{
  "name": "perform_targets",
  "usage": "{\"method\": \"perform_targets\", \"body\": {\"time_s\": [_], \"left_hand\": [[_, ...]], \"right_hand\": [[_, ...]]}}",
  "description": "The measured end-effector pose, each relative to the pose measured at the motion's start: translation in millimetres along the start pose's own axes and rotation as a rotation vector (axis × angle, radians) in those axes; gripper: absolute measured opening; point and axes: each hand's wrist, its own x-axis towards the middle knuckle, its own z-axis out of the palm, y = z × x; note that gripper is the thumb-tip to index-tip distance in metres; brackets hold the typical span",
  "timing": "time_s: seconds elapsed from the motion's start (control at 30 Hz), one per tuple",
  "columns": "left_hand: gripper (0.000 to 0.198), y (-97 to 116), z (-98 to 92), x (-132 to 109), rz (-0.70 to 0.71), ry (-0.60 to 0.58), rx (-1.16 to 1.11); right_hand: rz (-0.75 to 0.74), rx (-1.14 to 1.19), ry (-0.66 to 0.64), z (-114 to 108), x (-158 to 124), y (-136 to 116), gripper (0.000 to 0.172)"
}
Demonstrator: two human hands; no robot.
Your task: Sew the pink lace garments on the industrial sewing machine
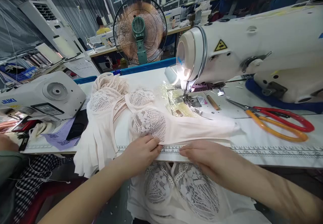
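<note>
A pale pink lace bra piece (pixel 161 124) lies flat on the white sewing table (pixel 277 133), its band stretching right toward the needle. My left hand (pixel 140 153) pinches the lower edge of that band at the table's front, fingers curled. Beside it, my right hand (pixel 204 156) presses and pinches the same edge, over the printed ruler strip (pixel 264 149). A stack of similar lace pieces (pixel 106 96) sits behind to the left. More lace pieces (pixel 181 187) hang in my lap below the table edge.
The white sewing machine (pixel 252 52) stands at the right with its lamp on over the needle plate (pixel 188 101). Red and orange scissors (pixel 280 121) lie right of it. A second machine's control box (pixel 47 96), papers and a standing fan (pixel 139 30) are left and behind.
</note>
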Motion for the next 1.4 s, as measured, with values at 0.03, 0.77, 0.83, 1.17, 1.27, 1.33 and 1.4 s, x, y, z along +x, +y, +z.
{"method": "perform_targets", "body": {"time_s": [0.03, 0.77, 0.83, 1.17, 1.27, 1.33, 1.4], "left_hand": [[0.025, 0, 0.1, 0, -0.003, -0.009, -0.007], [0.028, 2, 5.3, -2, -0.019, 0.051, -0.010], [0.028, 2, 3.2, -2, -0.018, 0.040, -0.015], [0.031, 2, 4.7, -4, -0.015, -0.021, -0.003], [0.030, 3, 2.8, -3, 0.001, -0.021, 0.011], [0.027, 3, 0.4, -1, 0.006, -0.009, 0.014], [0.024, 3, -2.4, 0, -0.013, 0.003, 0.022]], "right_hand": [[-0.049, 0.017, -0.014, 6, 7, -5, 0.036], [-0.108, -0.319, 0.001, 34, 30, 4, 0.035], [-0.091, -0.319, -0.007, 31, 33, 1, 0.034], [-0.116, -0.330, -0.052, 32, 33, 2, 0.040], [-0.106, -0.351, -0.055, 33, 32, 3, 0.040], [-0.109, -0.372, -0.046, 33, 32, 3, 0.041], [-0.127, -0.390, -0.018, 34, 31, 4, 0.041]]}}
